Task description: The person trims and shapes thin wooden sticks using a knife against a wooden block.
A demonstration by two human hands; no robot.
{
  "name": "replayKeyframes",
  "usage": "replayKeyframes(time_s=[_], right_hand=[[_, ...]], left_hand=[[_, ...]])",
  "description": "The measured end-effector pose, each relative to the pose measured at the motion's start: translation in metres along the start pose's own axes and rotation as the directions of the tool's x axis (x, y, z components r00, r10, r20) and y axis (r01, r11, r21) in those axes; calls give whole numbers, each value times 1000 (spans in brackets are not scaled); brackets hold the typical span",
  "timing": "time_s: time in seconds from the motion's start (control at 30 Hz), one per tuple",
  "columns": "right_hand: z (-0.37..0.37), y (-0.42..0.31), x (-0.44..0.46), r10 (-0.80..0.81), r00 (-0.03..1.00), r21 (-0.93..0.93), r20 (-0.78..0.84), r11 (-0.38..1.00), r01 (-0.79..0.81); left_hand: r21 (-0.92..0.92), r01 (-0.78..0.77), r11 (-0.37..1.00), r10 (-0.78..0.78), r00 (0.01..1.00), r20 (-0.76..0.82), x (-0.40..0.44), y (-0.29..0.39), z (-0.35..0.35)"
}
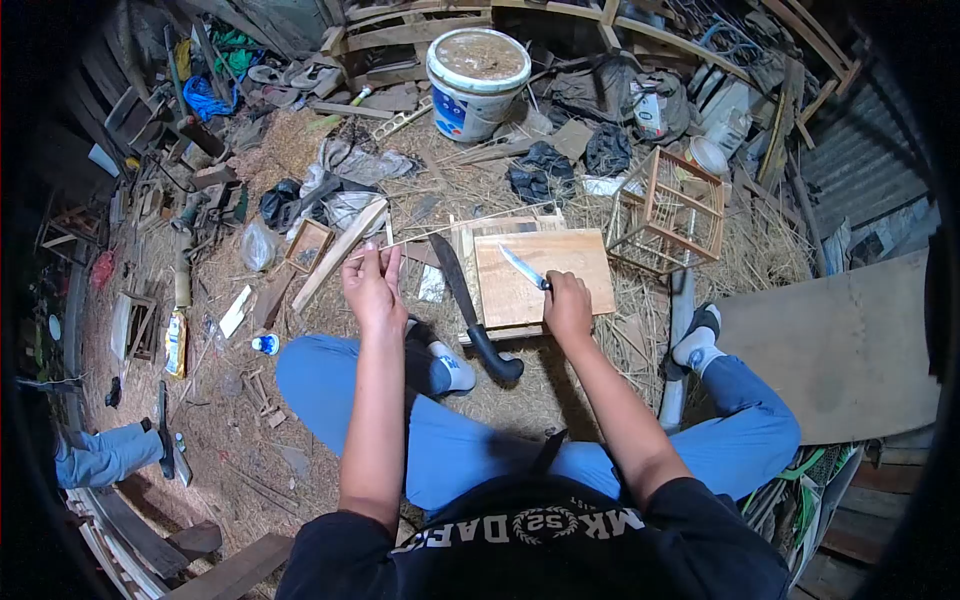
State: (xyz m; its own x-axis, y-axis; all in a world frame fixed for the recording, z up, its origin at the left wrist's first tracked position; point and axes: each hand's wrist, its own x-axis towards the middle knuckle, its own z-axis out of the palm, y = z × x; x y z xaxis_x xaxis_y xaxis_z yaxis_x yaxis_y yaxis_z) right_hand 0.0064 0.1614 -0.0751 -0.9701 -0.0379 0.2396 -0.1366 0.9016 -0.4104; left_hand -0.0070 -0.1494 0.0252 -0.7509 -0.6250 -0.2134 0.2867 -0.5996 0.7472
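Note:
My left hand is raised left of the board, its fingertips pinched on a thin wooden strip that slants off to the right. In my right hand is a small knife, its blade pointing up and left over a flat wooden board. That board rests on the ground in front of my crossed legs, with more wood pieces under it. Along its left edge lies a machete with a dark curved handle. Where the strip's far end lies, I cannot tell exactly.
A wooden-framed cage stands right of the board; a white bucket is behind. A plank and small wooden frame lie left. A large sheet is at right. Another person's leg shows at far left.

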Motion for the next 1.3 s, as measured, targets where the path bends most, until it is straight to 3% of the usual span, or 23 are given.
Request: replayKeyframes(time_s=[0.17,0.23,0.3,0.33,0.4,0.43,0.5,0.53,0.57,0.63,0.83,0.9,0.93,0.97,1.0,1.03,1.07,1.17,1.23,1.3], right_hand=[[12,-9,-16,37,999,223,32,974,-43],[17,-5,-21,219,968,329,126,911,-249],[33,16,-23,227,973,300,51,925,-232],[39,27,-20,421,902,427,95,801,-419],[33,43,-11,684,679,640,266,401,-655],[17,42,-8,693,674,631,257,407,-660],[-16,38,-3,637,577,826,512,-179,-535],[-25,35,-1,621,565,826,543,-275,-492],[-35,33,-1,629,561,828,539,-270,-492],[-41,34,-1,561,616,833,553,-370,-410],[-44,51,3,525,688,861,502,-230,-453],[-49,61,4,514,681,848,522,-233,-475],[-51,67,5,515,672,839,531,-211,-502],[-53,74,6,521,670,840,529,-208,-502],[-55,79,7,514,669,825,538,-158,-542],[-56,83,6,508,665,806,547,-107,-582],[-56,85,6,515,659,804,548,-105,-586],[-54,91,9,543,674,802,501,4,-598],[-51,101,6,502,690,787,521,30,-616],[-45,103,2,547,687,717,478,209,-665]], left_hand=[[10,12,1000,-12,1000,26,0,-1,-13],[96,61,994,-68,995,72,2,-9,-21],[128,87,988,-98,992,80,-7,-28,-28],[156,106,982,-122,988,91,-12,-37,-30],[196,173,965,-195,976,99,-19,-55,-33],[237,227,945,-257,960,107,-24,-66,-34],[242,290,926,-325,938,119,-31,-80,-33],[274,299,914,-347,926,148,-34,-84,-31],[309,304,901,-368,913,175,-37,-86,-30],[309,312,899,-377,908,181,-38,-93,-32],[399,368,840,-471,860,198,-35,-82,-28],[770,152,619,-516,819,253,-36,-70,-23],[882,-34,471,-578,743,337,-26,-68,-26],[881,-31,472,-582,739,338,-18,-70,-28],[862,-353,363,-605,614,506,-17,-61,-20],[723,-643,254,-650,440,620,-18,-50,-10],[694,-693,196,-734,365,572,-24,-36,10],[598,-777,196,-675,335,657,-11,-63,-1],[610,-755,240,-645,346,681,-7,-78,-13],[666,-713,219,-722,341,602,-2,-89,-26]])
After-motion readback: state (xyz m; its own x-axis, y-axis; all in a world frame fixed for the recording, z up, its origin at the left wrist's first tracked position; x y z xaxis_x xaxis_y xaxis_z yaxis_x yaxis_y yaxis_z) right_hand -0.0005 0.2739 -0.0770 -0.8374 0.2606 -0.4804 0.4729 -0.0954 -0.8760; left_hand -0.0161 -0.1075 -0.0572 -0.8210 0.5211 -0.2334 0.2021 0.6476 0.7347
